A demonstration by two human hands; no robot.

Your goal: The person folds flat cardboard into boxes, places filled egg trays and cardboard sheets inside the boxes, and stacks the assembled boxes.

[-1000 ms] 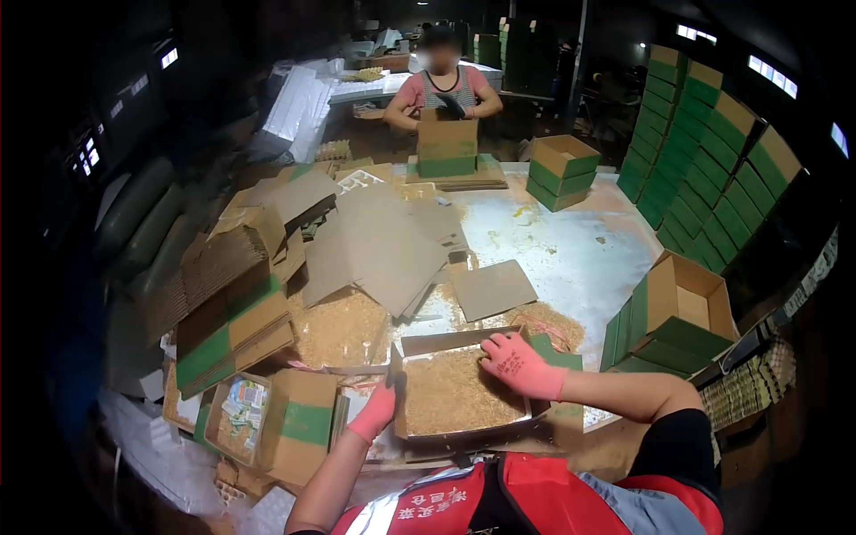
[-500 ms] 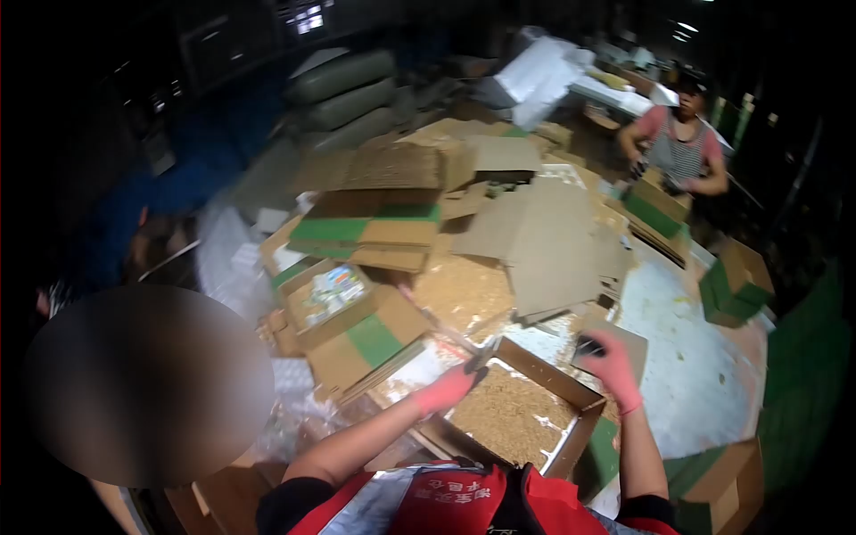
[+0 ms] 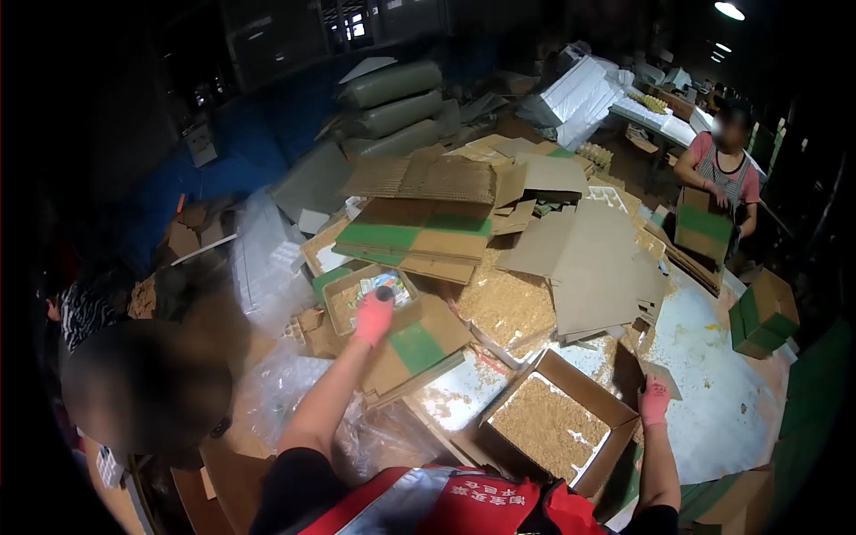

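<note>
My left hand (image 3: 374, 318), in a pink glove with dark fingertips, reaches over a small open carton (image 3: 337, 308). Its fingertips meet the printed packets (image 3: 399, 287) inside, and I cannot make out whether they grip one. In a matching glove, my right hand (image 3: 655, 400) is closed on the edge of a small grey cardboard sheet (image 3: 664, 378). Between my arms and close to my body sits an open cardboard box (image 3: 588, 385). A white-edged layer of tan, sawdust-like grains (image 3: 544, 423) fills its lower part.
Flattened green-and-brown cartons (image 3: 383, 234) and large grey cardboard sheets (image 3: 593, 276) are piled ahead. Tan grains (image 3: 504, 303) cover part of the white table (image 3: 713, 392). A co-worker (image 3: 727, 165) at the far right handles a green-banded box (image 3: 704, 223). Another carton (image 3: 764, 312) stands right.
My left hand has left the open box's edge and moved up-left to the packets in the small carton. My right hand now grips the grey sheet. The co-worker's box has turned upright.
</note>
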